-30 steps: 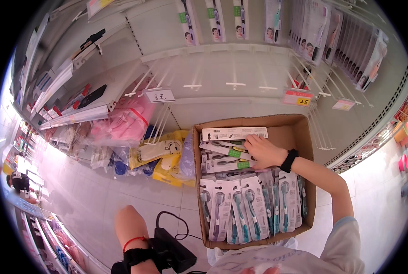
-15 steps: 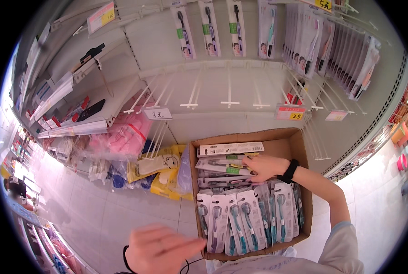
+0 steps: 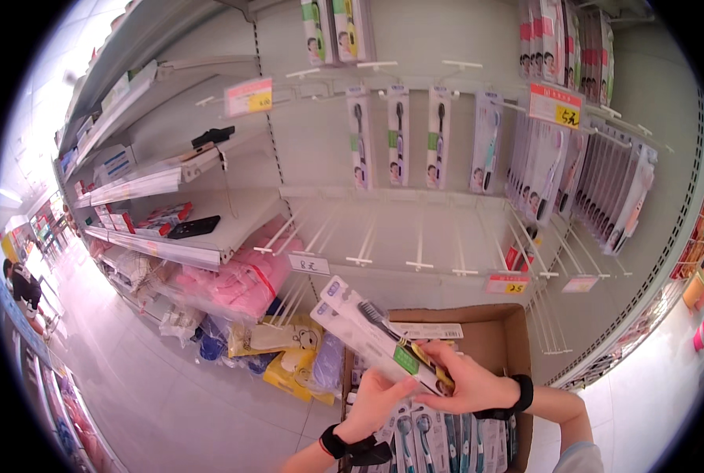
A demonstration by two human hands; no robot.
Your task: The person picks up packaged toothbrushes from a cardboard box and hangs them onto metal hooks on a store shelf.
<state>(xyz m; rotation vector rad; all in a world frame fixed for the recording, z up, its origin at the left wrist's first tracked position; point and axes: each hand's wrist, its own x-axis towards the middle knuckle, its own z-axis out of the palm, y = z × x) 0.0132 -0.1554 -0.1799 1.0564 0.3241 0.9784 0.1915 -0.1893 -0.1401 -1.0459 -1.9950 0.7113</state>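
Packaged toothbrushes point(image 3: 374, 325), at least two overlapping packs, are held tilted above a cardboard box point(image 3: 500, 340). The front pack shows a dark brush with a yellow handle and a green label. My right hand point(image 3: 470, 384) is closed round their lower right end. Closed on the lower left side, my left hand point(image 3: 375, 408) presses its thumb near the bottom; its other fingers are partly hidden. Beneath my hands, several toothbrush packs with teal handles point(image 3: 423, 437) lie in the box, partly covered by my arms.
Several bare hooks point(image 3: 419, 266) stick out from the shelf panel ahead. Above them hang toothbrush packs with dark brushes point(image 3: 399, 138) and, to the right, a dense row of packs point(image 3: 616, 193). Pink bagged goods point(image 3: 237, 280) and yellow packages point(image 3: 297, 370) lie left of the box.
My right hand has lifted toothbrush packs out of the box. My left hand has moved right and taken hold of them too. The view has tilted up, showing more of the upper shelf.
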